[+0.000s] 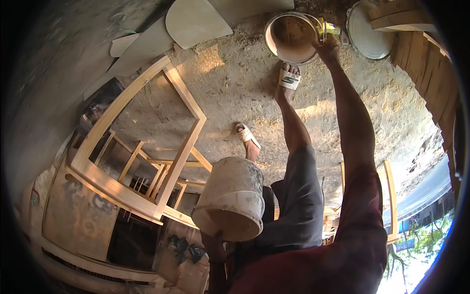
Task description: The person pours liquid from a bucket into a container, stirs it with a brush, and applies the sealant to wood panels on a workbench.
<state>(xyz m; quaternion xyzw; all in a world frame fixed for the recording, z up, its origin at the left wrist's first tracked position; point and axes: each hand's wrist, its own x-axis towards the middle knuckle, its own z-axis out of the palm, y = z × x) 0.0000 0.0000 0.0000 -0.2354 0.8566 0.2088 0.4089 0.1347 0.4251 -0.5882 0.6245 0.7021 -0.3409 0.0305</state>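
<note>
My left hand (213, 246) is at the underside of a dirty white plastic bucket (235, 183), which is tipped so that its recessed base faces me. Its fingers are closed on the base edge, partly in shadow. My right arm reaches far out to a second white bucket (270, 40), standing on the ground with brown residue inside. My right hand (327, 49) is closed at that bucket's rim, by its raised wire handle; the fingertips are hard to make out. Just beyond the hand lies a small yellow item (333, 29).
A round greyish lid (369, 34) lies at the far right beside stacked curved wooden pieces (426, 68). Pale wooden frames (188, 95) stand on the left. Flat boards (196, 22) lean at the back. My sandalled feet (290, 78) are on the dusty ground.
</note>
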